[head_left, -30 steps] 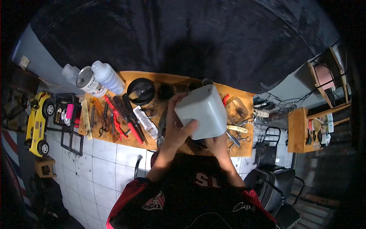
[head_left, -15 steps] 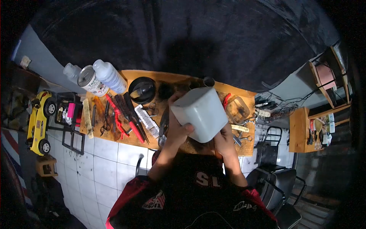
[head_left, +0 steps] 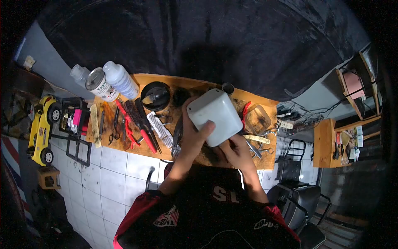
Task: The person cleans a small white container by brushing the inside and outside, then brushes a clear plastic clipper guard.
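A whitish, rounded square container (head_left: 216,117) is held up above the wooden table, tilted. My left hand (head_left: 196,135) grips its left side, with the thumb across the face towards me. Under its lower right edge is my right hand (head_left: 238,154), fingers bent; the container hides part of them, and whether they touch it I cannot tell. Left of my hands lie a white comb (head_left: 161,129) and a brush with a red handle (head_left: 147,140). To the right are a clear tub (head_left: 258,119) and scissors (head_left: 265,150).
On the wooden table (head_left: 96,130) stand a black bowl (head_left: 155,97), a can (head_left: 101,85) and a white bottle (head_left: 121,81). A yellow toy car (head_left: 42,130) is at far left. Black chairs (head_left: 296,203) stand at lower right, near a wooden shelf (head_left: 324,143).
The container has shifted slightly up and left and turned a little. My right hand has moved down and left from its right side to below its lower edge.
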A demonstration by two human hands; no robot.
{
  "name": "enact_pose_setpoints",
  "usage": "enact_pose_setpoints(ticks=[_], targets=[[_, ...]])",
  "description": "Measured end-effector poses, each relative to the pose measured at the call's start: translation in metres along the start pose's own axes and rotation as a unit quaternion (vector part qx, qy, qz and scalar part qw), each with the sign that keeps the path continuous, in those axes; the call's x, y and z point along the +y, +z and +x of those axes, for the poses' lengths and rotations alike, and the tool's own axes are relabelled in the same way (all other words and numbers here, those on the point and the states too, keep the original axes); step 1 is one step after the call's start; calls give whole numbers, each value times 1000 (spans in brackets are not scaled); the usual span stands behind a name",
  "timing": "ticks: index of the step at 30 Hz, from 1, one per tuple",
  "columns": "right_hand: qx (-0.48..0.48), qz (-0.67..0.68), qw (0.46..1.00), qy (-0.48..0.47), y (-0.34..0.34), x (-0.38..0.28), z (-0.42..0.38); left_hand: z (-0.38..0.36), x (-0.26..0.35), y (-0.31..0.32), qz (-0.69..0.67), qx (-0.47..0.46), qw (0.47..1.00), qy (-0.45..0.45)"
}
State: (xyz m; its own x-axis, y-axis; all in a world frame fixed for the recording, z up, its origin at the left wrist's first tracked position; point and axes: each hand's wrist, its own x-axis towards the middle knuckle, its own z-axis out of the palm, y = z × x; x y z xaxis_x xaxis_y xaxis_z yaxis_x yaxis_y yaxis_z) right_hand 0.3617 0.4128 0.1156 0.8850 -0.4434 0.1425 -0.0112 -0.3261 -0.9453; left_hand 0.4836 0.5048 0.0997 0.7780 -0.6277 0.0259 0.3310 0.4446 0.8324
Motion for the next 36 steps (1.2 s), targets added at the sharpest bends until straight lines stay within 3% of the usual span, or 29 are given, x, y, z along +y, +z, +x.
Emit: enact_pose_setpoints(ticks=[3, 6, 9, 10, 13, 16, 19, 23, 26, 29, 30, 33, 36], targets=[[1, 52, 999, -17, 1, -2, -1, 7, -3, -8, -67, -34, 997, 6], [98, 13, 995, -19, 13, 8, -1, 4, 3, -5, -56, -44, 997, 10], [93, -260, 953, -124, 14, 22, 5, 3, 3, -3, -55, -50, 997, -12], [77, -187, 976, -78, 16, 20, 2, 0, 1, -5, -10, -53, 998, -10], [41, -175, 978, -102, 18, 3, 2, 0, -6, -1, -9, -39, 999, 21], [26, -52, 993, -102, 13, 19, -2, 1, -15, -7, -27, -40, 998, 36], [33, 135, 988, 64, 8, 22, -5, 4, -7, -5, -24, -39, 998, 47], [126, -84, 988, -32, 7, 11, 3, 4, -6, -7, -85, -76, 993, 39], [135, -188, 969, -84, 13, 21, 3, 3, 3, 2, -9, -73, 996, 41], [112, -209, 966, -103, 22, 20, 2, -3, 7, 14, 52, -32, 998, 20], [110, -186, 968, -126, 23, 19, 3, -2, 3, 10, 52, -56, 996, 41], [89, -14, 995, -40, 14, 18, 1, -4, 2, 6, 46, -61, 996, 39], [45, 52, 997, 27, 4, 20, -1, -1, -2, 1, 9, -23, 1000, 10]])
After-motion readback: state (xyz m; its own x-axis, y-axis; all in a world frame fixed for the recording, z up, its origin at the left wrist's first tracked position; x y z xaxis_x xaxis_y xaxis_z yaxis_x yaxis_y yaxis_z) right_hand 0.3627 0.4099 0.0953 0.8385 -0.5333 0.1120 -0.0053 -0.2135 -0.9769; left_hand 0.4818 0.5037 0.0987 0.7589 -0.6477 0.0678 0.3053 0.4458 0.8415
